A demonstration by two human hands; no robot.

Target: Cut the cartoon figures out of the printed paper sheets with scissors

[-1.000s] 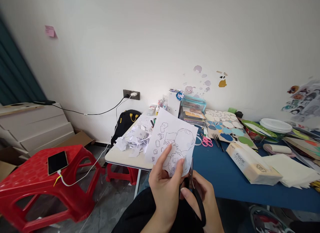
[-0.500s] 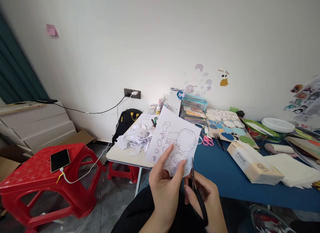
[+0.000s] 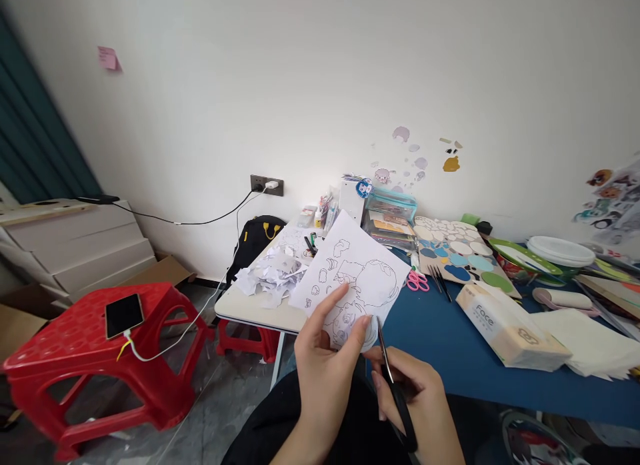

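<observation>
My left hand (image 3: 325, 358) pinches the lower edge of a white sheet of paper (image 3: 357, 278) printed with black line drawings, and holds it up above my lap. My right hand (image 3: 417, 402) grips black scissors (image 3: 395, 392). Their blades point up and meet the paper's bottom edge just right of my left thumb. Both hands are over my dark-clothed lap, in front of the blue table (image 3: 450, 345).
A small white table (image 3: 250, 308) carries a pile of paper scraps (image 3: 270, 275). The blue table holds pink scissors (image 3: 417, 280), a tissue pack (image 3: 510, 325), white sheets (image 3: 590, 342), plates and craft boards. At the left, a red stool (image 3: 75, 358) bears a charging phone (image 3: 123, 314).
The scissors have tilted and their blades have come up to the paper's lower edge. The sheet has shifted slightly right and up. The view has drifted a little.
</observation>
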